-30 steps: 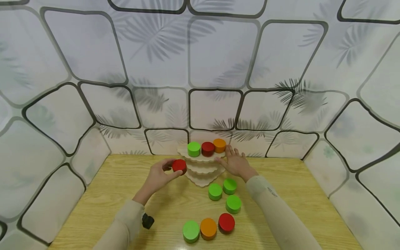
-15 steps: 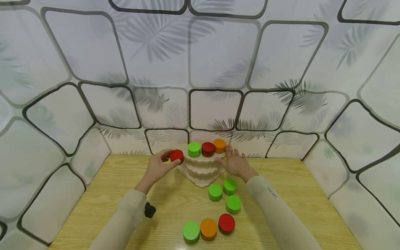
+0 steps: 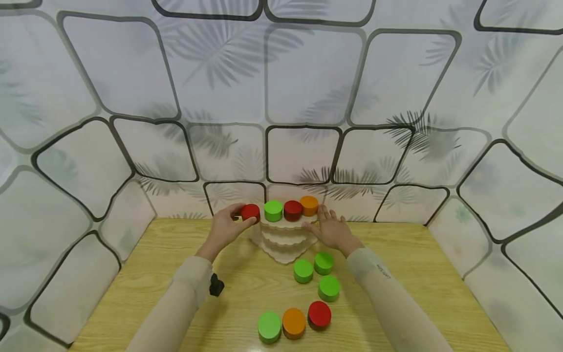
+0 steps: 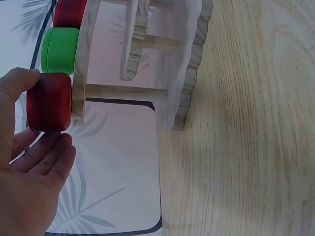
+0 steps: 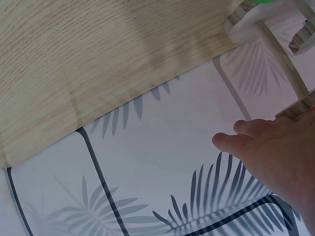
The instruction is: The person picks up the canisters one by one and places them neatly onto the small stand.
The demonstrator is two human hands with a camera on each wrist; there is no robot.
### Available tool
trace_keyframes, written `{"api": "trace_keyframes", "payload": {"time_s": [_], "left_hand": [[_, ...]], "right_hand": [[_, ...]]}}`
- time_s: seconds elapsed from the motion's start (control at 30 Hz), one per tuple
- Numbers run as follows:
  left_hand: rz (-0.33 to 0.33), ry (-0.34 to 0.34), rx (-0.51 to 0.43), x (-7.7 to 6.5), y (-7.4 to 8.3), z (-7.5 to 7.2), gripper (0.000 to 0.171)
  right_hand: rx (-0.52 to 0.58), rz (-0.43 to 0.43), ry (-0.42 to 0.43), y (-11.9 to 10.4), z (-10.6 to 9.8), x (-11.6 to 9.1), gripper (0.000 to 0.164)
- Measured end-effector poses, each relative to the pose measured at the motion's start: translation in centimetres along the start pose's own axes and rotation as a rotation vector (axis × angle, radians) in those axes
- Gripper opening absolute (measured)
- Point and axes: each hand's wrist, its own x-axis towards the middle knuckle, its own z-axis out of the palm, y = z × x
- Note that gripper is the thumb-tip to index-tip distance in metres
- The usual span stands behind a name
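A three-tiered wooden stand (image 3: 283,238) with scalloped edges stands against the back wall. My left hand (image 3: 225,227) holds a small round red tin (image 4: 50,103) between thumb and fingers at the left end of the top tier. In the left wrist view this tin is right against the tier's surface, beside a green tin (image 4: 60,50). A second red tin (image 3: 292,210) and an orange tin (image 3: 309,206) continue the row to the right. My right hand (image 3: 334,230) has its fingers extended at the tier's right end, fingertips close beside the orange tin.
Three green tins (image 3: 303,271) are grouped on the wooden table (image 3: 145,293) in front of the stand. Nearer me lie a green tin (image 3: 269,327), an orange tin (image 3: 293,323) and a red tin (image 3: 319,315). Patterned cloth (image 3: 303,73) covers the walls behind and at both sides.
My left hand has moved up and back with the red tin, from beside the lower tiers to the top tier's left end. The right hand has stayed in place.
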Motion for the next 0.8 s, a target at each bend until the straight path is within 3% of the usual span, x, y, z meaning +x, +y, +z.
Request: {"api": "trace_keyframes", "payload": {"time_s": [0.8], "left_hand": [[-0.024,-0.049,0.068,1.9,1.1,0.1,0.066]], "right_hand": [[0.021,-0.008,0.010,0.0,0.1,-0.2,0.095]]}}
